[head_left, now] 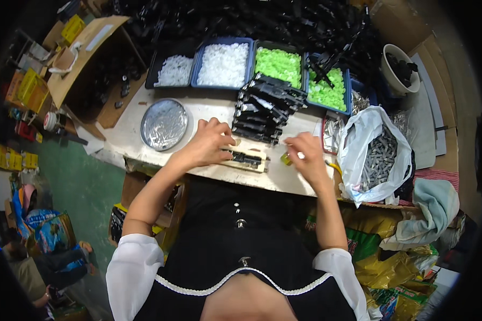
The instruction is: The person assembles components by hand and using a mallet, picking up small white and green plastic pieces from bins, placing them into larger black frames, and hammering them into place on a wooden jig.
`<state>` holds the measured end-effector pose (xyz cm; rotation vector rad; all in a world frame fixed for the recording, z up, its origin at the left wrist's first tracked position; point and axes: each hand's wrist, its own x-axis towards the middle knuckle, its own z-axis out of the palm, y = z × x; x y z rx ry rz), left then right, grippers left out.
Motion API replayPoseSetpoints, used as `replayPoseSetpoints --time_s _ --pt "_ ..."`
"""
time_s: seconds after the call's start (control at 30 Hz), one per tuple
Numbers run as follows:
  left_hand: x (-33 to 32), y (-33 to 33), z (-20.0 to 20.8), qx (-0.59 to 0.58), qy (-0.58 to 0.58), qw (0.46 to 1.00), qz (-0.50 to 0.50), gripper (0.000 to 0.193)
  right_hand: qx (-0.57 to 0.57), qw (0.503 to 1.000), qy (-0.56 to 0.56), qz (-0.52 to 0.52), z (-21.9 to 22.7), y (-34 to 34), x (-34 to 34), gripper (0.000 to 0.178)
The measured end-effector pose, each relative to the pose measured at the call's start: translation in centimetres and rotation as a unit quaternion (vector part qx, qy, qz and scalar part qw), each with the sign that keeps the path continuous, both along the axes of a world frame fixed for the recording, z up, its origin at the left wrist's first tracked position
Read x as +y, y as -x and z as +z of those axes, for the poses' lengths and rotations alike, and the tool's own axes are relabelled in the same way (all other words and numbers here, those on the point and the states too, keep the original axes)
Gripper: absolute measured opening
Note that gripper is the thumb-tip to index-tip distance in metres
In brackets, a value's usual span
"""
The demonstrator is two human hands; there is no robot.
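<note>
A cream-coloured holder (261, 162) lies near the table's front edge, with a narrow black plastic part (245, 158) set in its slot. Over the holder's left end my left hand (211, 143) is closed, thumb and fingers gripping there. To the right, apart from the holder, my right hand (309, 159) hovers with curled fingers drawn together; a small white spot shows by the fingertips, too little to name. Beside those fingertips sits a small yellow-green object (286, 159). Just behind the holder a stack of similar black parts (262, 109) is piled up.
Behind stand bins of white pieces (222, 61) and green pieces (277, 64). A round metal dish (164, 124) holds thin silvery pieces at left. On the right, a white plastic bag (353, 155) contains grey parts. Black parts heap up at the back; a bowl (388, 80) stands far right.
</note>
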<state>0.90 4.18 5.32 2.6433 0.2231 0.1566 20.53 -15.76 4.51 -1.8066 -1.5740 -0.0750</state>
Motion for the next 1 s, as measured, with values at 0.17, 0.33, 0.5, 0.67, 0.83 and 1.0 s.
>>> replayPoseSetpoints --time_s 0.17,0.33,0.5,0.67,0.83,1.0 --pt "5.1 -8.3 5.5 -0.111 0.041 0.993 -0.012 0.017 0.069 0.984 0.038 -0.162 -0.1 -7.6 -4.2 0.012" --pt "2.5 -21.7 7.3 -0.122 -0.015 0.983 -0.138 0.009 -0.003 0.971 0.120 -0.206 -2.8 -10.0 -5.1 0.015" --pt "-2.7 -31.2 2.9 0.083 -0.251 0.943 -0.201 0.020 -0.014 0.951 0.175 -0.256 -2.7 -9.7 -5.8 0.016" --pt "-2.2 -34.0 -1.7 0.010 -0.309 0.921 -0.239 0.013 -0.072 0.935 0.216 -0.274 -3.4 -9.8 -4.8 0.011" --pt "-2.4 -33.7 0.0 0.081 -0.304 0.915 -0.253 0.016 -0.101 0.928 0.212 -0.290 -3.8 -10.1 -4.8 0.009" --pt "-2.2 -33.6 0.5 0.101 -0.255 0.937 -0.216 0.016 -0.052 0.923 0.243 -0.293 -3.5 -10.2 -4.6 0.012"
